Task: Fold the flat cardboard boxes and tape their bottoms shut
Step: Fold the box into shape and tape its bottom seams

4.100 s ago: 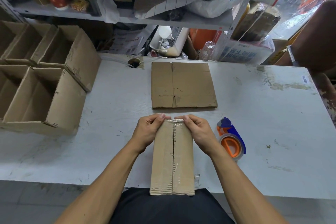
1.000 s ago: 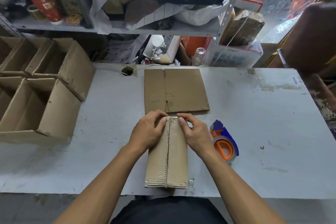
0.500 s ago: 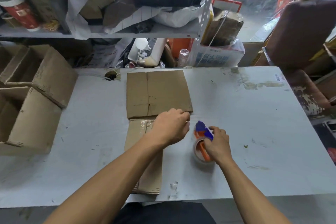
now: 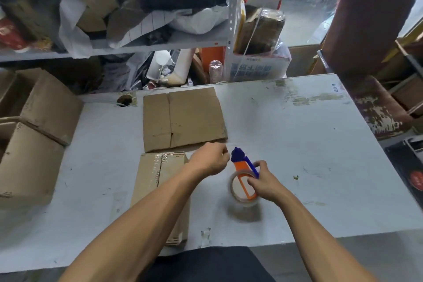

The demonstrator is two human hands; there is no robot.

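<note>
Cardboard, folded into a narrow box (image 4: pixel 160 190) with clear tape shining along its seam, lies on the white table (image 4: pixel 309 144) at lower centre of the frame, partly hidden under the left forearm. Just above it, toward the middle of the frame, a flat cardboard blank (image 4: pixel 183 119) lies unfolded, its near edge close to the box's far end. To the right of the box, the tape dispenser (image 4: pixel 243 181), orange and blue with a roll of clear tape, is lifted a little off the table, casting a shadow beneath. The right hand (image 4: pixel 266 184) grips it, fingers curled round the roll and handle. The left hand (image 4: pixel 209 160) reaches across to the dispenser's blue tip with fingers curled; it seems to be pinching the tape's loose end, though the tape is too clear to make out. At the left edge of the frame stand assembled boxes (image 4: pixel 41 135), open sides facing left.
</note>
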